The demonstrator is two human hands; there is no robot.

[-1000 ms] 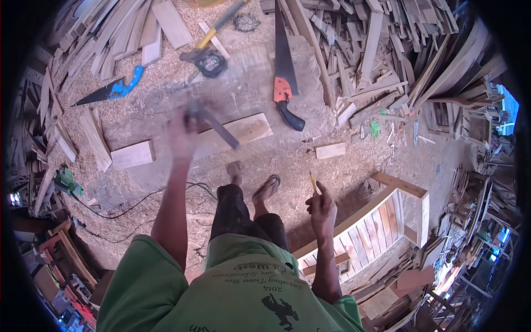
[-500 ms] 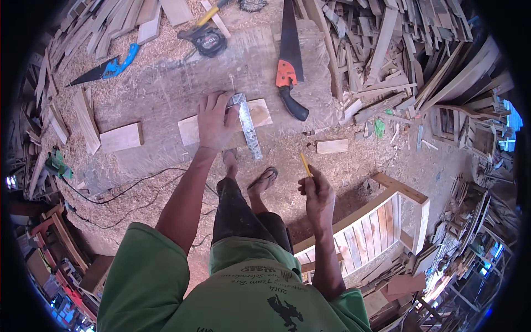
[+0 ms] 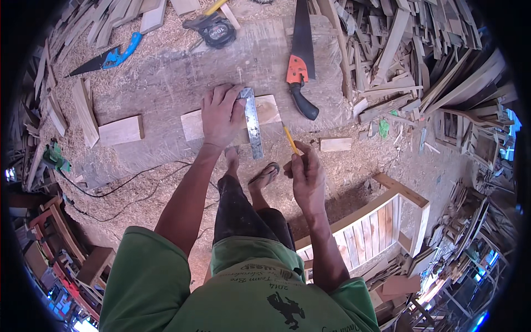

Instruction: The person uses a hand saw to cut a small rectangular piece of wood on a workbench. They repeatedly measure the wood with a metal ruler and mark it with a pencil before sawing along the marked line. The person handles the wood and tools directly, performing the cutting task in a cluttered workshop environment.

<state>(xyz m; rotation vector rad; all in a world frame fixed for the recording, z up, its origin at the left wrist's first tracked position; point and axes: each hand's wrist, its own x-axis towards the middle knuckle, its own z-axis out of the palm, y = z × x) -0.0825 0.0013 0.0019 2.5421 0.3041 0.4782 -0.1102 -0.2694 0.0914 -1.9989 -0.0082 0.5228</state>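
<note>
Dark words and a dark picture are printed on the front of the green shirt [image 3: 243, 290], and they look upside down from up here. The tape measure [image 3: 217, 31] has pale marks printed on its round black case.

The person's left arm reaches out nearly straight. The left hand [image 3: 221, 113] lies back side up across the short pale board [image 3: 269, 109], fingers bent a little over its far edge. It is holding the metal try square [image 3: 253, 130] against that board, with the thumb by the square's corner. The spotty blade lies across the board and sticks out past its near edge.

The right arm is bent. The right hand [image 3: 307, 178] pinches a yellow pencil [image 3: 290, 139] between thumb and fingers (the other fingers curl in). The tip points at the board's right near corner, but I can't quite tell if it touches.

All this is on the big, scratched wooden sheet [image 3: 166, 97]. The handsaw [image 3: 301, 66], with its orange and black handle, lies just beyond the board, to the right. Far left is a blue-handled saw [image 3: 120, 54].
</note>
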